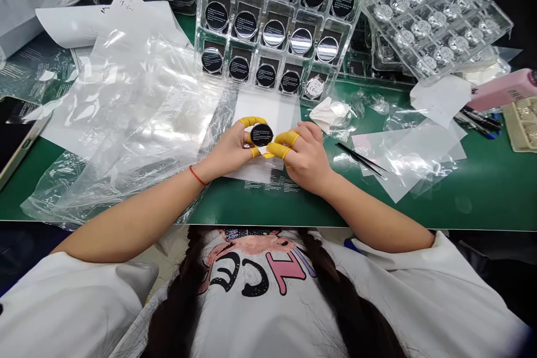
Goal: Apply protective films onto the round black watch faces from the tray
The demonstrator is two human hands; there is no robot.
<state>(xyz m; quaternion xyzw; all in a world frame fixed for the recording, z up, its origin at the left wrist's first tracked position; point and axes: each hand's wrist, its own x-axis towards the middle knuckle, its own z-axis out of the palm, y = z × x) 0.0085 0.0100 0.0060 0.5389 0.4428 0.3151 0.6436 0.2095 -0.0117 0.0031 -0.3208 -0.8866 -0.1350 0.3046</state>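
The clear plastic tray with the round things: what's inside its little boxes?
Most boxes of the clear plastic tray hold a black disc with white print; one corner box holds a silver disc. What lies beneath the discs is covered.

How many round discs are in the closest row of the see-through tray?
5. In the nearest row of the clear tray, four black discs sit from the left, and a pale shiny disc sits at the right end.

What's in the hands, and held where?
A round black disc with white print, held at its rim by the yellow finger cots of the left hand and the right hand; its printed face stays uncovered.
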